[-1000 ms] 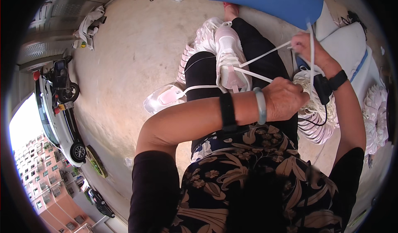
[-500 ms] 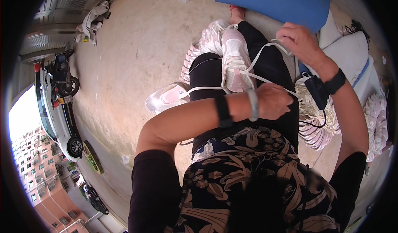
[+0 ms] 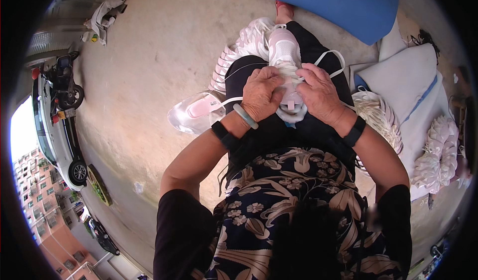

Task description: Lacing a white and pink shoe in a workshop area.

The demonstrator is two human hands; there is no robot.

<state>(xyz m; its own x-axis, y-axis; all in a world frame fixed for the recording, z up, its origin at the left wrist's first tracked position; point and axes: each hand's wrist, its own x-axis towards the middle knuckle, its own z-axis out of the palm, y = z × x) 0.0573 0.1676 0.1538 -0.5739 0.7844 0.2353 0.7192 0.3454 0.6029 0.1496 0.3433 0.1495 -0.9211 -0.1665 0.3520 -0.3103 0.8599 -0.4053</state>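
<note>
A pink and white sneaker point(image 3: 285, 46) rests on my lap between my thighs, its toe pointing away from me and its heel opening toward me. Both hands are at its lacing area, one on each side of the tongue. My left hand point(image 3: 261, 93) is closed in a pinch at the left eyelets, and a white shoelace point(image 3: 233, 101) trails out to its left. My right hand point(image 3: 320, 92) pinches at the right eyelets, with a loop of lace standing out beyond it. The fingertips partly cover the lace between them.
Left of my knee lies a shiny pale shoe point(image 3: 191, 115) with a pink insole. Stacked pink-white shoe pieces point(image 3: 221, 71) lie beside my leg. A bundle of white laces point(image 3: 371, 111) and more shoe pieces point(image 3: 440, 153) are at right. A blue mat point(image 3: 328, 6) stands ahead.
My right hand has come down from its raised place at the right to the shoe. My left hand has moved from across my lap up to the lacing, uncovering the heel.
</note>
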